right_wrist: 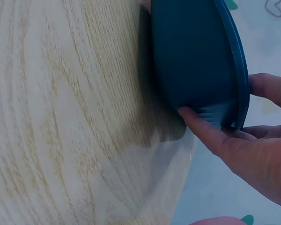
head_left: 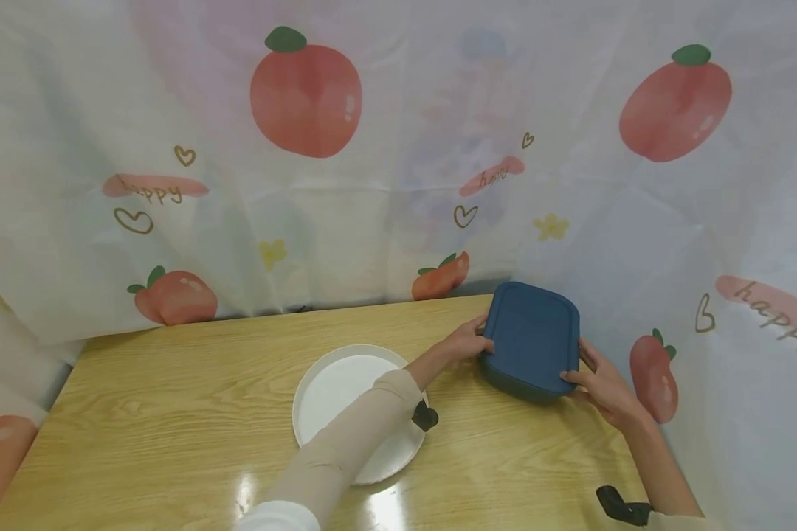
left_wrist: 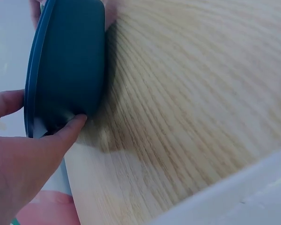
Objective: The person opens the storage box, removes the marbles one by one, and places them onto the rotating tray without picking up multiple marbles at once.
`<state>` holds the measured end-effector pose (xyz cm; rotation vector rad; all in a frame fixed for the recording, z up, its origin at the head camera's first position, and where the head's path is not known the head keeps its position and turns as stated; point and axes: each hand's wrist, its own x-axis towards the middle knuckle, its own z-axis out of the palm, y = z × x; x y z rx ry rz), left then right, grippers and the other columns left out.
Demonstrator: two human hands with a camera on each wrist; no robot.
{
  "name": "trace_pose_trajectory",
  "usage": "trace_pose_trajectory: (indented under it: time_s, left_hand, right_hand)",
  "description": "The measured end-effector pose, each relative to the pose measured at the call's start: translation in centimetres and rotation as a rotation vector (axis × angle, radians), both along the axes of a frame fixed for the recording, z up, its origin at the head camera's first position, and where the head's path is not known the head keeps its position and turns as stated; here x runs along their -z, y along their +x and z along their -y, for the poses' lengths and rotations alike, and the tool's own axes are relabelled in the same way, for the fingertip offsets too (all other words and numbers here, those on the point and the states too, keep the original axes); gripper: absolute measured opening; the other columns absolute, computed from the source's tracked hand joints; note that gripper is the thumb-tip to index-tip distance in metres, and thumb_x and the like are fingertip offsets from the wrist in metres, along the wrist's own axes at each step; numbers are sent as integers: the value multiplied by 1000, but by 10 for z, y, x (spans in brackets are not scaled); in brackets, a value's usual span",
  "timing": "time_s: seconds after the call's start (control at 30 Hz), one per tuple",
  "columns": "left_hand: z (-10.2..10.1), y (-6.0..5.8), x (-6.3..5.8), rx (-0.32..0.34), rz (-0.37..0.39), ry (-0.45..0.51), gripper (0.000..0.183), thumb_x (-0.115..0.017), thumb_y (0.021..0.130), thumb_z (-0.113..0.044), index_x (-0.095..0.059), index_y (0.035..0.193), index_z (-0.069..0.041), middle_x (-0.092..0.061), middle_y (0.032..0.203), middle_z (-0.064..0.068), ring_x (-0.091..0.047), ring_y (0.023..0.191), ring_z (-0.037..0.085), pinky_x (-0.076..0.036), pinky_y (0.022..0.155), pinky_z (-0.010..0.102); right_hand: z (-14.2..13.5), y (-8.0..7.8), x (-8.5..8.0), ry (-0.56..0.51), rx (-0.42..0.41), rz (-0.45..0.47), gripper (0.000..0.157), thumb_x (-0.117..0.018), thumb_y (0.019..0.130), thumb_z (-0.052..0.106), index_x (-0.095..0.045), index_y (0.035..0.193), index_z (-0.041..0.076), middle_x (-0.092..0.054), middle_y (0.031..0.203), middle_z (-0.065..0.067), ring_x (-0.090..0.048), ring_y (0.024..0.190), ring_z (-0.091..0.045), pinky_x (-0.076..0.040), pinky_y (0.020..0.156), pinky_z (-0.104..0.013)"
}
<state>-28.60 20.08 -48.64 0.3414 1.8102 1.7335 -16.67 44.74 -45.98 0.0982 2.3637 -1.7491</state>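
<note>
Blue box [head_left: 534, 335] in seemingly curled hands [head_left: 465, 342] [head_left: 606, 387]

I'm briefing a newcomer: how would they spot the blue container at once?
In the head view, follow the wooden table to its far right, beside the printed curtain. There the left hand and right hand grip the blue container. Its squarish, dark top differs from the round white tray.

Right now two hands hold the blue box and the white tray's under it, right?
No: the head view shows the white tray on the table, left of the blue box, not under it. The left hand and right hand do hold the box.
</note>
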Motion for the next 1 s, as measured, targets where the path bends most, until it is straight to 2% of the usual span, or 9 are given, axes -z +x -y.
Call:
trace_pose_trajectory:
  time_s: [0.3, 0.43, 0.5, 0.6, 0.7, 0.77, 0.87, 0.93, 1.0]
  left_hand:
    - [17, 11, -7, -11, 17, 26, 75, -64, 90, -1, -37, 156, -22, -50, 147, 9, -46, 136, 29, -41, 108, 44]
    - [23, 17, -12, -23, 91, 107, 75, -62, 89, 4, -37, 156, -20, -48, 148, 12, -51, 131, 31, -46, 103, 49]
    - [26, 22, -15, -32, 124, 140, 76, -62, 89, 6, -36, 156, -20, -47, 149, 13, -53, 129, 32, -49, 100, 51]
    - [32, 29, -19, -57, 145, 173, 76, -63, 89, 7, -38, 155, -21, -48, 148, 13, -54, 127, 31, -49, 100, 51]
    - [38, 36, -22, -77, 167, 218, 75, -63, 89, 9, -40, 154, -20, -49, 146, 12, -56, 125, 31, -48, 100, 51]
    - [43, 41, -24, -83, 179, 243, 75, -62, 89, 9, -40, 154, -21, -50, 145, 11, -56, 124, 31, -48, 101, 52]
    - [50, 47, -24, -91, 186, 262, 74, -62, 90, 9, -40, 155, -21, -52, 144, 10, -55, 125, 29, -47, 102, 52]
    - [55, 51, -24, -98, 195, 271, 74, -62, 90, 8, -39, 155, -21, -52, 144, 10, -55, 126, 29, -45, 103, 52]
    - [59, 56, -23, -107, 199, 282, 75, -62, 90, 8, -38, 155, -20, -51, 146, 11, -53, 128, 28, -43, 105, 53]
  right_hand:
    - [9, 9, -14, 39, -25, 5, 90, -55, 102, 8, 19, 155, 4, 13, 158, -34, -34, 132, -58, -53, 94, -48]
    - [12, 13, -21, 35, -33, 2, 91, -56, 101, 7, 17, 155, 4, 12, 158, -34, -56, 116, -26, -55, 91, -46]
    - [15, 15, -24, 23, -38, 0, 92, -57, 101, 6, 17, 156, 4, 12, 159, -34, -55, 108, -8, -56, 90, -46]
    - [18, 17, -30, 18, -42, -2, 92, -58, 101, 6, 16, 156, 4, 12, 158, -34, -54, 102, 1, -56, 90, -45]
    - [21, 18, -35, 42, -54, -7, 91, -58, 101, 6, 15, 156, 3, 11, 158, -35, -56, 106, -5, -56, 89, -45]
    - [24, 18, -37, 59, -64, -7, 91, -58, 100, 6, 14, 156, 2, 10, 158, -36, -59, 113, -21, -56, 89, -45]
    - [28, 19, -41, 73, -86, -6, 91, -58, 100, 6, 13, 156, 1, 8, 157, -37, -47, 126, -49, -57, 88, -46]
    - [30, 19, -42, 79, -102, -2, 91, -59, 99, 6, 12, 156, 0, 8, 157, -38, -40, 129, -56, -57, 87, -47]
    - [32, 20, -44, 81, -117, -1, 91, -59, 99, 5, 12, 156, 0, 7, 157, -38, -47, 127, -51, -57, 86, -47]
